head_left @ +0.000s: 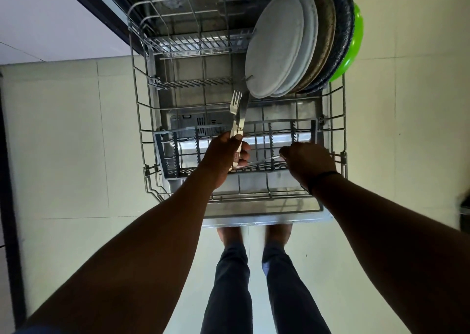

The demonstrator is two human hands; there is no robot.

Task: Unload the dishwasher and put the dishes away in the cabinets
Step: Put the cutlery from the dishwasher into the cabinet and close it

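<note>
The dishwasher's lower rack (138,119) is pulled out over the open door. My left hand (223,155) grips a fork (236,104) and a knife (243,114) by their handles, tips pointing away from me. My right hand (307,163) is down in the grey cutlery basket (162,153) at the rack's near side, pinching a thin piece of cutlery (264,159) that lies across the basket. At the rack's far right stand several plates on edge: two white plates (277,43), a brown plate (324,33), a dark plate (343,38) and a green plate (354,43).
The open dishwasher door (267,219) juts out just in front of my feet (254,234). Pale floor tiles (76,142) lie on both sides. A dark cabinet edge (7,206) runs along the left.
</note>
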